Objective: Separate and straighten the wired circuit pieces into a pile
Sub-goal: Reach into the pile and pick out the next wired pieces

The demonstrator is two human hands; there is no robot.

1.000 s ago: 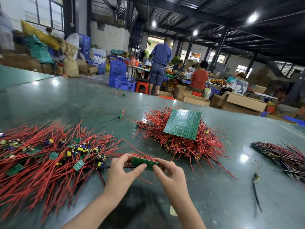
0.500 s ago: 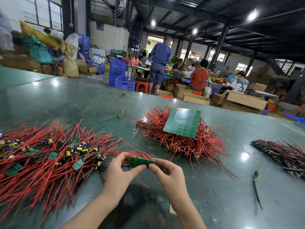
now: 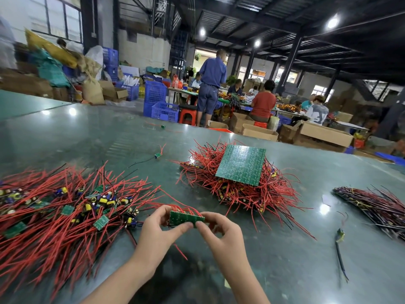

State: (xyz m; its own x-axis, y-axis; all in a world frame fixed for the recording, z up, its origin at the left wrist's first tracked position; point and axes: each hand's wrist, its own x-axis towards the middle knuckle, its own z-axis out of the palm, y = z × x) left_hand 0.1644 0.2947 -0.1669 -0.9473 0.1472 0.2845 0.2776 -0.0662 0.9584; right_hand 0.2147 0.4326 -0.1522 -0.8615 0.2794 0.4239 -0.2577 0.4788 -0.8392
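Strip of green circuit board (image 3: 186,218) sits pinched between both hands just above the desk (image 3: 285,270), near its front edge: the left hand (image 3: 157,232) grips its left end with thumb below and fingers curled over the top, the right hand (image 3: 221,232) pinches the right end the same way. Red wires rise from the strip's far edge and trail toward the loose heap. By the look of it the strip is light, thin and stiff, likely to snap along its joints if flexed, so the short ends and bare edges are the safest hold; the wires are soft and springy, will tangle readily, and their solder points are probably fragile if tugged.

To the left lies the loose heap of separated pieces (image 3: 65,207), small green boards with yellow and blue parts among red wires, some wires reaching almost to the left hand and liable to snag. Beyond the hands a second mound (image 3: 230,189) carries a large green panel (image 3: 241,164). A darker bundle (image 3: 377,207) lies well to the right, and a stray piece with a black lead (image 3: 340,235) lies between it and the hands
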